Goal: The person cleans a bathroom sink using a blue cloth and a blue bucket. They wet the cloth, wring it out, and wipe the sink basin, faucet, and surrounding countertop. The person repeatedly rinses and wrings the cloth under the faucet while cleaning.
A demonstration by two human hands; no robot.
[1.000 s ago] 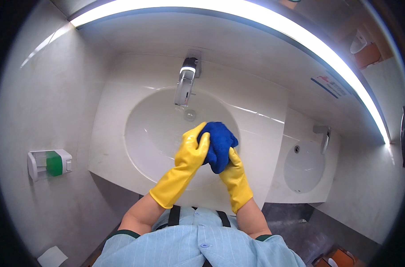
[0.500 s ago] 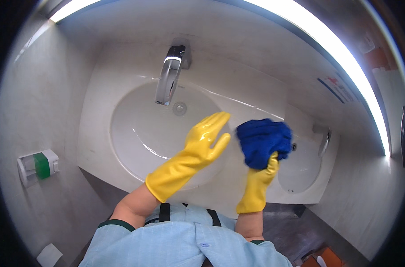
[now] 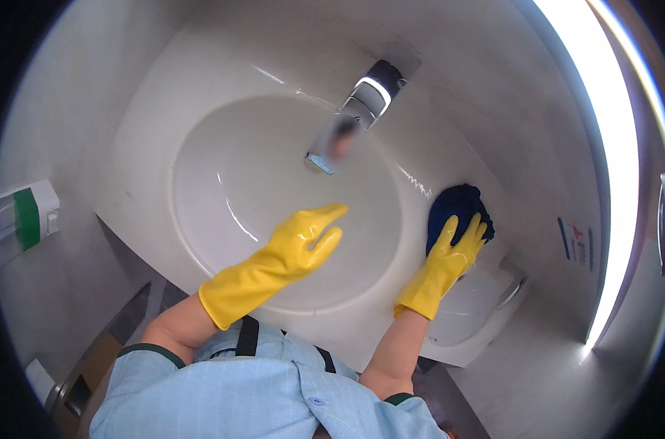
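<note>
My right hand, in a yellow rubber glove, presses a dark blue cloth onto the pale countertop. Its fingers spread over the cloth, which lies between the large basin and the smaller one. Over the large white oval basin hovers my left hand, gloved in yellow too. Nothing is in it; the fingers point to the right and the thumb stands apart. A chrome faucet reaches over the large basin from the back and hides its drain.
At the right, a smaller basin has its own chrome tap. A white and green dispenser is fixed to the left wall. A bright light strip runs along the right, and a small printed sign is on the wall beside it.
The cloth was bunched in my right hand above the counter; now it lies pressed against the surface. My left hand stays open over the large basin. The view has turned and come closer.
</note>
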